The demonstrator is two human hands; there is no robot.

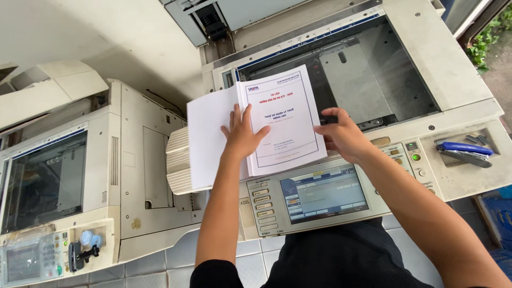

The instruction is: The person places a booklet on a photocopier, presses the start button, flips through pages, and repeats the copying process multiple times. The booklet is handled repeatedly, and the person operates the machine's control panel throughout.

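A thick open book (256, 125) with white pages lies across the front left corner of the copier's (458, 69) glass bed, its left half hanging out over the copier's left edge and its right-hand page, a title page with a blue border and red and blue print, facing up. The left hand (244, 133) lies flat on the book at the fold, fingers spread and pressing down, gripping nothing. The right hand (344, 136) rests at the book's right edge, over the front rim of the glass, with fingers curled; whether they pinch the page edge cannot be told. Below the hands, along the copier's front edge, sits the control panel (320, 194) with its lit touch screen. A blue stapler (464, 153) lies in a tray at the front right corner. A second copier (58, 176) stands to the left, well apart.
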